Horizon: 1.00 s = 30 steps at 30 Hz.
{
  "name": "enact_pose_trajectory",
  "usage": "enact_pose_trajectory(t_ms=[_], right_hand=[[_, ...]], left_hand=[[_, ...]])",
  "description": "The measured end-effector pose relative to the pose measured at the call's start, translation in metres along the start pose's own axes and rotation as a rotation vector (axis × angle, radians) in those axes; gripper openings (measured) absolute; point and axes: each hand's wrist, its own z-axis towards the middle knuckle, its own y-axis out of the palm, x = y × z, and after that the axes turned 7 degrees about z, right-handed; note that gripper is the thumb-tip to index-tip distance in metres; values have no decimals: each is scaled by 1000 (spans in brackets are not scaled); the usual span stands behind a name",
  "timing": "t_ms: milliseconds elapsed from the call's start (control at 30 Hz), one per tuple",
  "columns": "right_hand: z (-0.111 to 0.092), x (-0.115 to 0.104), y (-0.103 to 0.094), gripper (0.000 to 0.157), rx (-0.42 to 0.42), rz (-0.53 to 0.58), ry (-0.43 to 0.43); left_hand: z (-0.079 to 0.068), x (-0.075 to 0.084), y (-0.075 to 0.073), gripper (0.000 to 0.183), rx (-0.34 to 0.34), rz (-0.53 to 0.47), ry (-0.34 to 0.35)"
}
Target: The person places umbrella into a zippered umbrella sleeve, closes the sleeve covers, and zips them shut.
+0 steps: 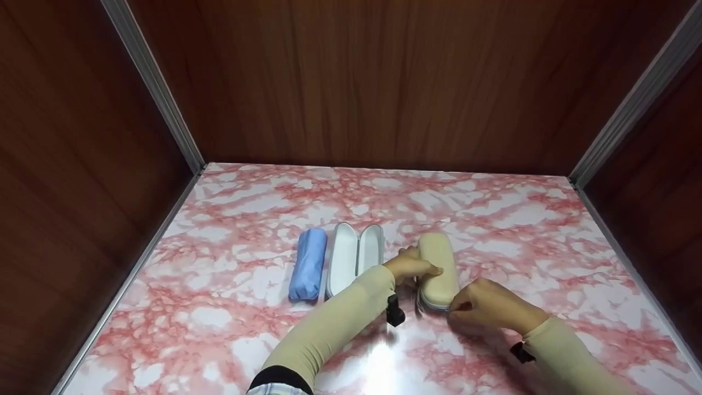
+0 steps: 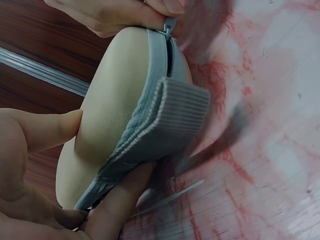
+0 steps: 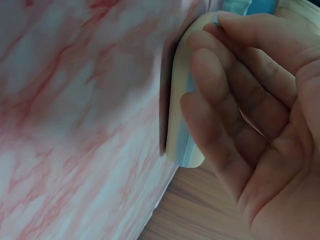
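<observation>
A pale yellow zippered hard case [image 1: 439, 258] lies on the table, its grey zipper band and ribbed fabric tab [image 2: 184, 107] showing in the left wrist view. My left hand [image 1: 410, 267] grips it from the left side, thumb on the lid and fingers low against the zipper side. At the near end, my right hand [image 1: 488, 304] pinches the zipper pull [image 2: 170, 24] between thumb and forefinger. A narrow gap [image 2: 171, 59] shows in the zipper beside the slider. In the right wrist view, the other right fingers [image 3: 210, 75] curl loosely near the case.
Left of the yellow case lies an opened case with a white lining [image 1: 343, 258], partly behind my left forearm. Beside it is a long blue fabric bundle [image 1: 309, 264]. Dark wood panels [image 1: 356, 82] wall the red-and-white marbled table [image 1: 236, 329] at the back and sides.
</observation>
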Motion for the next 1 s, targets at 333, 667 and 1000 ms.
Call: enact_pose_trajectory(t_ms=[333,667,1000], right_hand=[[4,-2,3,2,0,-6,-10],[2,3,-4,9,-34,67,18],[4,21,-24,16,23,337,55]], left_hand=[[2,0,-1,40,2,42,10],[2,0,-2,41,-36,16,16],[3,0,0,47,-22,-4,-14]])
